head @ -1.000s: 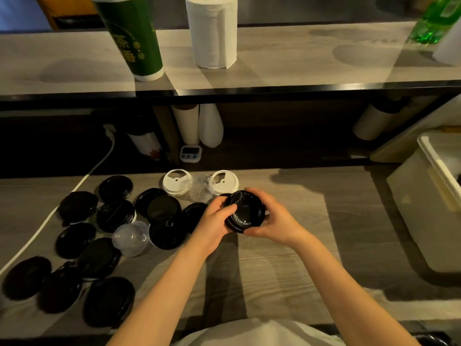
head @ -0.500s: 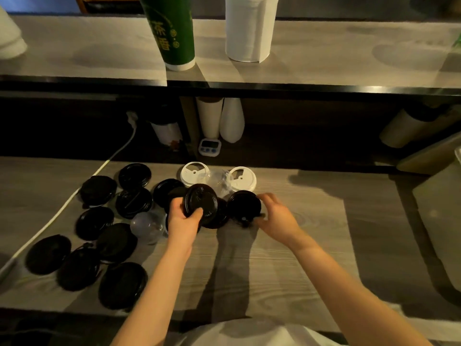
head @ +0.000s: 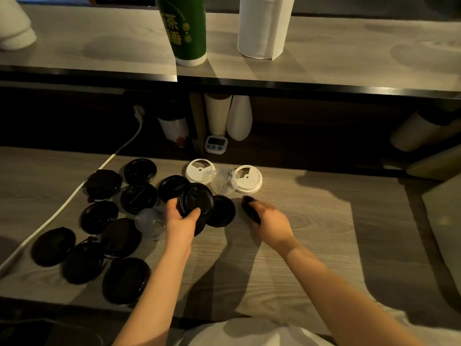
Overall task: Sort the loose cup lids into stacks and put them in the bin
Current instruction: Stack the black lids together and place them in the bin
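I count fourteen black lids (head: 139, 171), one in each hand of mine; two white lids (head: 200, 171); two clear dome lids (head: 149, 221).

Single head-worn wide-angle view, forward and down, close over the counter (head: 311, 245) and hands.

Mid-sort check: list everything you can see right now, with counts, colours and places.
black lids on counter: at least ten, black, left of centre
white lids: two, white, behind the cluster
clear dome lids: two, clear, one between white lids, one among black
timer: one, white, under shelf
green cup: one, green, upper shelf
paper roll: one, white, upper shelf
cable: one, white, counter left
bin: one, pale, right edge
left hand: grips left-hand lid, black
right hand: grips right-hand lid, black, edge-on
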The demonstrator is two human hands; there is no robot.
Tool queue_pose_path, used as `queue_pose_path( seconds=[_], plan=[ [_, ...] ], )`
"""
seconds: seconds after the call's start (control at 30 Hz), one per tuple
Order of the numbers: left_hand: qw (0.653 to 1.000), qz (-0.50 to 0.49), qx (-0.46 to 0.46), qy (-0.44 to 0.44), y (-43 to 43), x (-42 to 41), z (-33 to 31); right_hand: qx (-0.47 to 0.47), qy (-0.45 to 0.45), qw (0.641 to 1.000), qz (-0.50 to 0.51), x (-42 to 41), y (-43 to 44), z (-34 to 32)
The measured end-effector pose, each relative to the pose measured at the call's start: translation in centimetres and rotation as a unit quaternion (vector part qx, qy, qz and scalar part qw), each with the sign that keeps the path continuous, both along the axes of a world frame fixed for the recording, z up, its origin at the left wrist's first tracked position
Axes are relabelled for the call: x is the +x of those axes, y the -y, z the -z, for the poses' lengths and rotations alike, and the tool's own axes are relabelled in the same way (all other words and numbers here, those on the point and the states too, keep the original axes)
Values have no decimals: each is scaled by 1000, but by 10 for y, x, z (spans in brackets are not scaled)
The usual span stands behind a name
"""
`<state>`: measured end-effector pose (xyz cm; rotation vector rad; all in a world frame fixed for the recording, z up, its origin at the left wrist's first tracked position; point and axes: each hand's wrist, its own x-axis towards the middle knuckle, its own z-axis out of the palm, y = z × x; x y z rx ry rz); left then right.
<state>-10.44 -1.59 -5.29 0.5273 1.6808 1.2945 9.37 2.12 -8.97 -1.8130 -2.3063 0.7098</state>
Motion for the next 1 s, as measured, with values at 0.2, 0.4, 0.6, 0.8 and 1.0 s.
queue_pose_path(
  seconds=[0.2,0.4,0.6,0.8,1.0],
  plan=[
    [1000,24,6,10,-2,10,-8,-31,-137,980,144,23,1,-29],
    [992,117,43,-35,-9,37,-26,24,-278,937,210,57,19,-67],
    [974,199,76,-76,-15,88,-50,72,-296,921,243,112,33,-103],
    [964,232,99,-89,-14,156,-65,85,-322,910,249,179,46,-126],
    [948,283,117,-84,-9,239,-86,144,-295,912,246,264,56,-147]
  ],
)
